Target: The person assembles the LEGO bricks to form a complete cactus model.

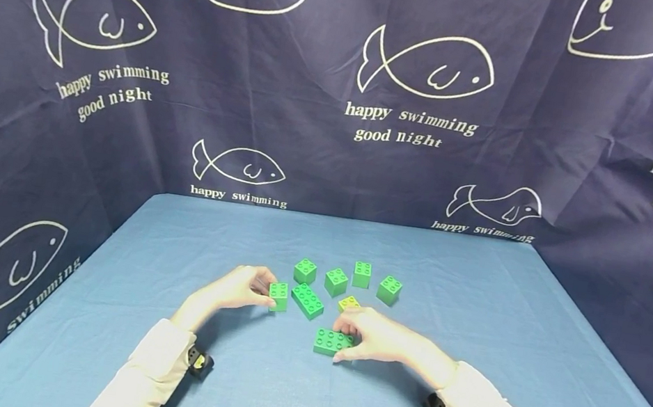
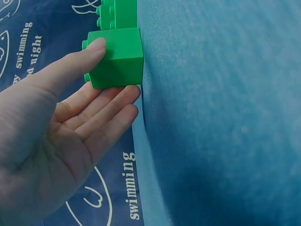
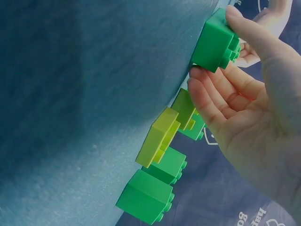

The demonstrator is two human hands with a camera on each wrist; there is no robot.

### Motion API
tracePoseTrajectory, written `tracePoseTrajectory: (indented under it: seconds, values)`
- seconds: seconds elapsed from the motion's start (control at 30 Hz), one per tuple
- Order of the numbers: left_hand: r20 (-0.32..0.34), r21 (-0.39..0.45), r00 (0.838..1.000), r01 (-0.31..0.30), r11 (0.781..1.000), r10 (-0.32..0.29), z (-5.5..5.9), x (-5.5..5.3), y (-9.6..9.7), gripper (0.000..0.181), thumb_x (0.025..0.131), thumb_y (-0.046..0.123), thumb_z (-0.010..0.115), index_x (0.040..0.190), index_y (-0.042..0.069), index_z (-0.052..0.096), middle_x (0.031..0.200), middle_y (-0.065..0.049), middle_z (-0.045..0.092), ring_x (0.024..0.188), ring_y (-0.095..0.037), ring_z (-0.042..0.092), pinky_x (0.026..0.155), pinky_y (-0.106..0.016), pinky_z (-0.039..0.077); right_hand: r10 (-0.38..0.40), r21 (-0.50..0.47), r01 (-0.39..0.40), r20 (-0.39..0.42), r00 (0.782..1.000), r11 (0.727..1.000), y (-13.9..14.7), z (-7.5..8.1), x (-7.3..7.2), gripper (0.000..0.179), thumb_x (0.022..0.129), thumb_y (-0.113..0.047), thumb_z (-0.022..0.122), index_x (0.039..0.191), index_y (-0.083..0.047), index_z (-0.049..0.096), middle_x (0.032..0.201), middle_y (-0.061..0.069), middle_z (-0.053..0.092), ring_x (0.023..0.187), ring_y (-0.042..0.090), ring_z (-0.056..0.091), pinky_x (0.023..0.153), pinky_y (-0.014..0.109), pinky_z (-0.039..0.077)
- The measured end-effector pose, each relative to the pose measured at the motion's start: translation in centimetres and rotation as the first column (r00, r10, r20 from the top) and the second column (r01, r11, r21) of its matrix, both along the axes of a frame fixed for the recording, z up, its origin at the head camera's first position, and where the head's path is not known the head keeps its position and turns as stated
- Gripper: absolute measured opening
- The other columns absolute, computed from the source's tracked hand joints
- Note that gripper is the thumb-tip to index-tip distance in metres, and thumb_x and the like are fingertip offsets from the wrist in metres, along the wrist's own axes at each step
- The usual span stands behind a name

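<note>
Between thumb and fingers, my left hand (image 1: 241,287) pinches a small square green building block (image 1: 278,297), studs up, on the table. The left wrist view shows the thumb on one side of this green block (image 2: 117,59). My right hand (image 1: 373,336) grips one end of a longer green block (image 1: 328,342), nearer the front. In the right wrist view its thumb lies on that long block (image 3: 214,42), with the fingers at the opposite side. Another long green block (image 1: 307,301) lies at a slant between the hands. A yellow block (image 1: 349,302) is partly hidden behind the right hand.
Farther back stand several small green blocks, among them one at the left (image 1: 305,271), one in the middle (image 1: 336,282) and one at the right (image 1: 389,290). A blue cloth (image 1: 248,389) covers the table. Dark fish-print curtains (image 1: 323,140) enclose its back and sides.
</note>
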State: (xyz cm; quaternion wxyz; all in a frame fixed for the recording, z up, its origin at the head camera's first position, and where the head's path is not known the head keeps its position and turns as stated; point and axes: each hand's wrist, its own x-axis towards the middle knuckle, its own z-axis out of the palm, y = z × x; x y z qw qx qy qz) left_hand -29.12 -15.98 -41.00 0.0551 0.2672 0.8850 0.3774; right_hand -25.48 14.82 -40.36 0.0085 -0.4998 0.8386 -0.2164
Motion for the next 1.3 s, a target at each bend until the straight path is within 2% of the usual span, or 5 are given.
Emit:
tracePoseTrajectory:
  seconds: [0.17, 0.63, 0.87, 1.13, 1.3]
  values:
    - [-0.007, -0.007, 1.0, -0.006, 1.0, 0.006, 0.0, 0.1, 0.1, 0.032, 0.077, 0.013, 0.076, 0.1, -0.002, 0.059, 0.091, -0.015, 0.07, 0.084, -0.023, 0.068, 0.077, -0.028, 0.055, 0.007, 0.015, -0.006, -0.03, 1.0, 1.0, 0.1, -0.1, -0.1, 0.026, 0.077, -0.028, 0.076, 0.092, -0.011, 0.064, 0.078, -0.003, 0.056, 0.071, 0.007, 0.048, 0.065, 0.017, 0.041]
    - [0.045, 0.019, 0.999, 0.021, 1.0, -0.022, 0.0, 0.7, 0.3, 0.032, 0.077, 0.015, 0.076, 0.1, 0.001, 0.059, 0.094, -0.012, 0.069, 0.086, -0.021, 0.068, 0.079, -0.027, 0.054, -0.028, 0.02, 0.029, -0.056, 0.998, 0.999, 0.6, -0.1, -0.5, 0.025, 0.079, -0.019, 0.072, 0.098, -0.006, 0.064, 0.09, 0.0, 0.06, 0.076, 0.01, 0.053, 0.069, 0.018, 0.046]
    - [0.037, 0.025, 0.998, 0.04, 0.999, -0.041, 0.0, 0.9, 0.6, 0.032, 0.078, 0.016, 0.075, 0.102, 0.001, 0.059, 0.096, -0.011, 0.069, 0.088, -0.021, 0.068, 0.08, -0.027, 0.054, -0.082, 0.029, 0.084, -0.063, 0.995, 0.996, 0.9, 0.3, -0.6, 0.026, 0.078, -0.018, 0.071, 0.1, -0.005, 0.065, 0.101, 0.005, 0.063, 0.084, 0.011, 0.056, 0.077, 0.024, 0.049]
    - [0.026, 0.037, 0.997, 0.065, 0.997, -0.066, 0.4, 1.4, 1.3, 0.034, 0.079, 0.019, 0.075, 0.102, 0.001, 0.059, 0.095, -0.011, 0.068, 0.087, -0.019, 0.067, 0.08, -0.025, 0.053, -0.145, 0.039, 0.148, -0.061, 0.988, 0.988, 1.6, 0.6, -0.9, 0.029, 0.079, -0.018, 0.071, 0.104, -0.004, 0.065, 0.096, 0.002, 0.064, 0.087, 0.012, 0.058, 0.081, 0.028, 0.051]
    - [0.025, 0.035, 0.998, 0.057, 0.998, -0.058, 0.4, 1.4, 1.7, 0.036, 0.078, 0.021, 0.076, 0.103, 0.002, 0.059, 0.094, -0.009, 0.068, 0.088, -0.018, 0.067, 0.08, -0.023, 0.053, -0.181, 0.032, 0.183, -0.061, 0.982, 0.983, 2.1, 0.8, -1.2, 0.032, 0.08, -0.02, 0.07, 0.106, -0.002, 0.064, 0.101, 0.006, 0.066, 0.093, 0.018, 0.061, 0.085, 0.032, 0.051]
